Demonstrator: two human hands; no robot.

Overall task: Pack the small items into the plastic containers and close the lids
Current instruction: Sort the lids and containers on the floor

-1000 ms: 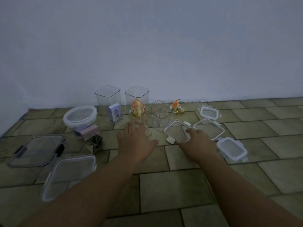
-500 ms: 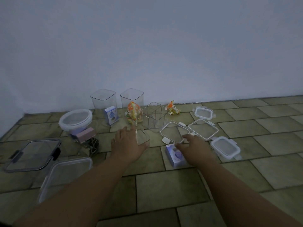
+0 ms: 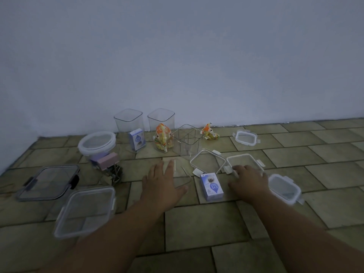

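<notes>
The blue box (image 3: 211,187) is lying between the hands. The left hand (image 3: 161,184) is spreading its fingers over a clear container (image 3: 182,171) left of it. The right hand (image 3: 248,181) is hiding its fingers' state.

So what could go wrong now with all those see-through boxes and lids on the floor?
1. The low clear plastic tub by the left hand is hard to see; it might get knocked into the tall clear square container just behind.
2. The right hand is at one clear white-clipped lid among several similar ones; the wrong size might get picked.
</notes>
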